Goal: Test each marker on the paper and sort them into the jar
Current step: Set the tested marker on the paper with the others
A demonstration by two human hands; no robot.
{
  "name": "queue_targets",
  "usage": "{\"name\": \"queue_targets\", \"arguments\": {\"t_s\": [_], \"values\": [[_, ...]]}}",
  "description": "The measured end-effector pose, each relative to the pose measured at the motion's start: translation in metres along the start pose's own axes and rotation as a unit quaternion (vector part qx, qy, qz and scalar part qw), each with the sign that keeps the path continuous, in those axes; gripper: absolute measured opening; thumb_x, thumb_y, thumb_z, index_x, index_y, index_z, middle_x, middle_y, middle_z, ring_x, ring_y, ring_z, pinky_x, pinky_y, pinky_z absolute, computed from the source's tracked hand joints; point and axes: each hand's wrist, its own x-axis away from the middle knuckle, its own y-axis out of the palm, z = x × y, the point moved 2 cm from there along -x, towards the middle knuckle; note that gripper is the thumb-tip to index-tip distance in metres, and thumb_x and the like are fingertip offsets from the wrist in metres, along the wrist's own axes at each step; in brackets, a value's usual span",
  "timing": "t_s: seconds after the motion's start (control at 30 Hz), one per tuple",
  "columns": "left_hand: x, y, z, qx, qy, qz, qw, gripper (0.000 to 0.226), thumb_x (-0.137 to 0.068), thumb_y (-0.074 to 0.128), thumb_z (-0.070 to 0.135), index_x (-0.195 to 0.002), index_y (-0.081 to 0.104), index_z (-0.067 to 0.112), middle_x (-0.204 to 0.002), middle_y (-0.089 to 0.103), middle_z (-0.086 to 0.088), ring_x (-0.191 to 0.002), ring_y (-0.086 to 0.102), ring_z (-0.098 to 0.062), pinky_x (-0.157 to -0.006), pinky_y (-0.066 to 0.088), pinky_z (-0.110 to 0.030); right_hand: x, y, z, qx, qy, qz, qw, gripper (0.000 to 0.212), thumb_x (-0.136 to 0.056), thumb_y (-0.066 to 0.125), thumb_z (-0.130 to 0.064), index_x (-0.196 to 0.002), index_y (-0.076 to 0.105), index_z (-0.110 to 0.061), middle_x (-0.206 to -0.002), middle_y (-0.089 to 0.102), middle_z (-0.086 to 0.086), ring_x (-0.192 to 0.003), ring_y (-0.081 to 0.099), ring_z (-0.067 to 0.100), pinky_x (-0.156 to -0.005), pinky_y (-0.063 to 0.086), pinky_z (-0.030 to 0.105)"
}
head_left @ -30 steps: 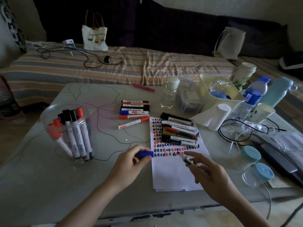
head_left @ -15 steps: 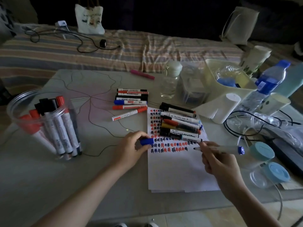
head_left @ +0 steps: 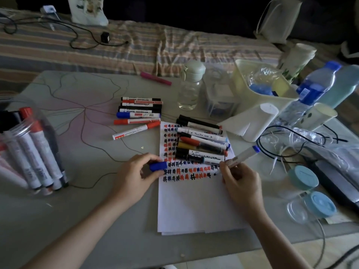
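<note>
A white sheet of paper (head_left: 194, 206) lies on the grey table, its top half filled with rows of red, blue and black marks. My right hand (head_left: 240, 185) grips an uncapped blue marker (head_left: 242, 155) with its tip on the paper at the end of the lowest row. My left hand (head_left: 134, 173) pinches the marker's blue cap (head_left: 158, 166) at the paper's left edge. Several markers (head_left: 202, 144) lie across the top of the paper, and another group of markers (head_left: 138, 113) lies on the table behind my left hand. A clear plastic jar (head_left: 29, 152) at the far left holds several markers.
A clear bottle (head_left: 189, 88), a yellow tub (head_left: 260, 82), a paper roll (head_left: 252, 123), a blue water bottle (head_left: 310, 90), cables and two blue-lidded jars (head_left: 310, 193) crowd the right side. A pink marker (head_left: 155, 78) lies at the table's far edge by a striped couch.
My right hand turned the blue marker tip-down and lowered it onto the paper at the end of the bottom row. My left hand stayed in place with the cap. The camera moved closer.
</note>
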Motion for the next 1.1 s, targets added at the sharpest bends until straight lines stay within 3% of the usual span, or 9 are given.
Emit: {"name": "queue_targets", "arguments": {"t_s": [0.23,0.47,0.7,1.0,1.1], "values": [[-0.001,0.004,-0.008,0.013,-0.002,-0.001,1.000,0.025,-0.077,0.078,0.028,-0.099,0.068,0.030,-0.091,0.066,0.015,-0.064,0.049,-0.010,-0.056,0.036,-0.017,-0.003,0.001,0.009,0.034,-0.006,0.016,0.999,0.032,-0.088,0.069,-0.036,-0.071,0.067,-0.008,-0.062,0.062,0.014,-0.052,0.038,0.004,-0.048,0.031,0.026],[-0.001,0.004,-0.010,0.020,-0.003,-0.002,1.000,0.025,-0.077,0.075,0.035,-0.100,0.066,0.035,-0.093,0.067,0.012,-0.070,0.056,-0.022,-0.059,0.046,-0.035,0.000,0.001,0.008,0.045,-0.026,0.011,0.999,0.030,-0.086,0.070,-0.033,-0.067,0.064,-0.010,-0.055,0.055,0.010,-0.050,0.033,0.004,-0.047,0.028,0.020],[-0.001,0.003,-0.005,0.018,-0.003,0.001,1.000,0.024,-0.077,0.078,0.028,-0.099,0.067,0.032,-0.092,0.067,0.013,-0.066,0.053,-0.020,-0.057,0.041,-0.023,0.000,0.000,0.010,0.048,-0.034,0.031,0.998,0.035,-0.087,0.070,-0.029,-0.063,0.056,-0.008,-0.052,0.041,-0.004,-0.050,0.030,0.006,-0.047,0.026,0.019],[0.000,0.003,-0.009,0.017,-0.007,-0.001,1.000,0.026,-0.077,0.078,0.030,-0.098,0.066,0.036,-0.093,0.067,0.014,-0.069,0.055,-0.020,-0.058,0.044,-0.029,0.002,0.001,0.008,0.051,-0.054,0.024,0.997,0.036,-0.087,0.070,-0.026,-0.063,0.054,-0.005,-0.052,0.041,0.001,-0.049,0.029,0.008,-0.046,0.025,0.020],[-0.001,0.003,-0.006,0.012,-0.006,0.004,1.000,0.025,-0.076,0.079,0.029,-0.098,0.066,0.035,-0.092,0.067,0.014,-0.065,0.054,-0.018,-0.056,0.044,-0.027,0.001,0.000,0.009,0.039,-0.037,0.018,0.998,0.034,-0.087,0.071,-0.029,-0.066,0.058,-0.006,-0.055,0.049,0.013,-0.051,0.030,0.006,-0.048,0.027,0.022]]}}
